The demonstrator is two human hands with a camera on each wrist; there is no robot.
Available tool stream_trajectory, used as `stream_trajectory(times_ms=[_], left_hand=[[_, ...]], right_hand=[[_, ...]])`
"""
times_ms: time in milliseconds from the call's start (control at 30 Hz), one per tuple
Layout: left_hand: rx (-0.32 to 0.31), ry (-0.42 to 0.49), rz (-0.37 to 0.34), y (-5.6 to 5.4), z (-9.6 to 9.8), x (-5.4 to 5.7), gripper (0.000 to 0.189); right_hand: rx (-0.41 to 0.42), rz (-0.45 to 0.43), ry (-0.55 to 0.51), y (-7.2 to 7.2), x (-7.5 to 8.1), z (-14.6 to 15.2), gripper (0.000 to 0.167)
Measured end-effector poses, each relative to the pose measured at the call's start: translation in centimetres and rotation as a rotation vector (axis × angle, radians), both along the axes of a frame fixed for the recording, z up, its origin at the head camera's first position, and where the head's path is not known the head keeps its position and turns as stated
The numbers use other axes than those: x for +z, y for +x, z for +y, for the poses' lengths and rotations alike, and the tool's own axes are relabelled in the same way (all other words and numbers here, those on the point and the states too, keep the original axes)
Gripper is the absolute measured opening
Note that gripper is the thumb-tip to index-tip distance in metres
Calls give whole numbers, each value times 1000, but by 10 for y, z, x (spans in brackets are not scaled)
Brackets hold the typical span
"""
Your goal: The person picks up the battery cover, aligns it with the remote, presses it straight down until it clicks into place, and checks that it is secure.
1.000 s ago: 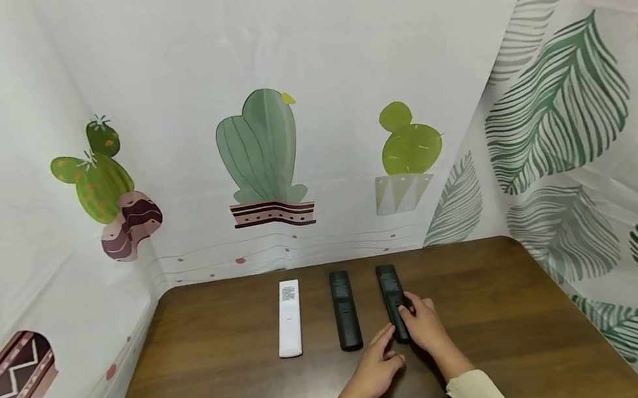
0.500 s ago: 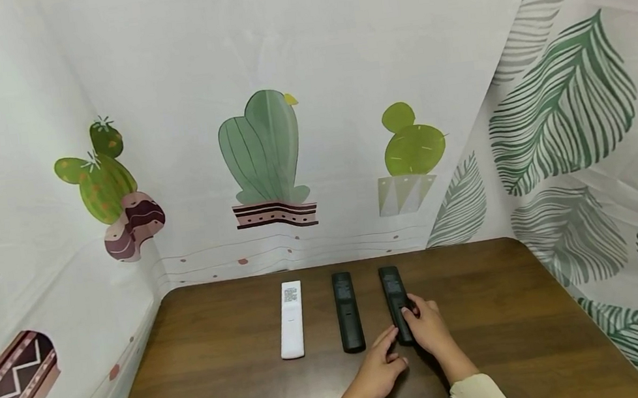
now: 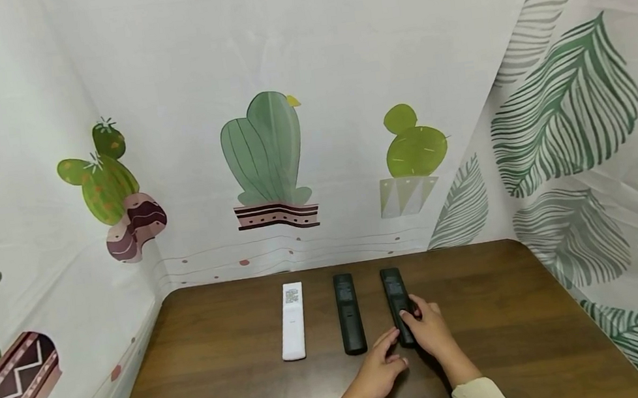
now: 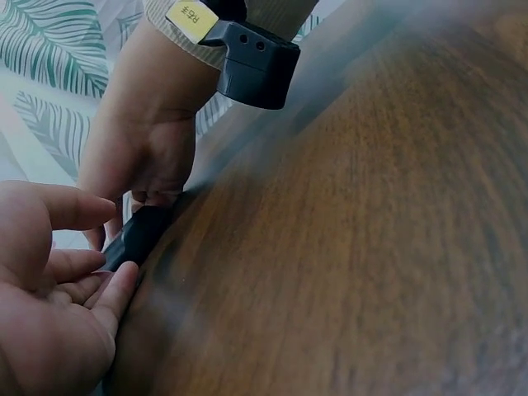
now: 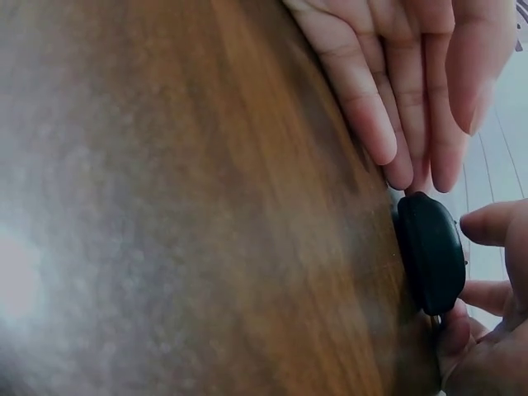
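Observation:
The rightmost black remote control (image 3: 394,289) lies back side up on the wooden table. My right hand (image 3: 430,327) grips its lower part, thumb on the upper face and fingers curled at the right edge. My left hand (image 3: 377,371) rests beside its lower left edge, fingers fairly straight and fingertips at the remote. In the right wrist view, the black remote's end (image 5: 433,256) sits between the left fingertips (image 5: 384,148) and the right hand (image 5: 495,355). Only part of the remote (image 4: 144,235) shows in the left wrist view, with both hands around it.
Left of the held remote lies another black remote control (image 3: 349,317), and further left a white one (image 3: 293,327), both back side up and roughly parallel. The brown table (image 3: 208,369) meets cloth walls (image 3: 333,59) printed with cacti and leaves. A black wrist camera (image 4: 260,70) sits at the right sleeve.
The whole head view has shifted slightly. Both hands and the three remotes keep the same places on the table.

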State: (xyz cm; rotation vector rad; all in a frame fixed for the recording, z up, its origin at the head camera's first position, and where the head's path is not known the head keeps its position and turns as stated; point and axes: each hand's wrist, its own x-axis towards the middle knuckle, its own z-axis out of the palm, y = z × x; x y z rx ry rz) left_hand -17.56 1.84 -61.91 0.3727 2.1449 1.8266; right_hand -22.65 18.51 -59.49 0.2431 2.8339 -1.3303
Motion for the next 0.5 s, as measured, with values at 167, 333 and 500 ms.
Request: stream_trajectory(times_ms=[167, 333, 500], left_hand=[[3, 28, -32, 0, -3, -1, 62], [13, 64, -41, 2, -1, -1, 60], [34, 109, -60, 5, 2, -3, 56]], right_hand=[[13, -1, -7, 0, 2, -1, 63], [-1, 3, -41, 1, 3, -1, 63], [-12, 3, -55, 4, 1, 0, 61]])
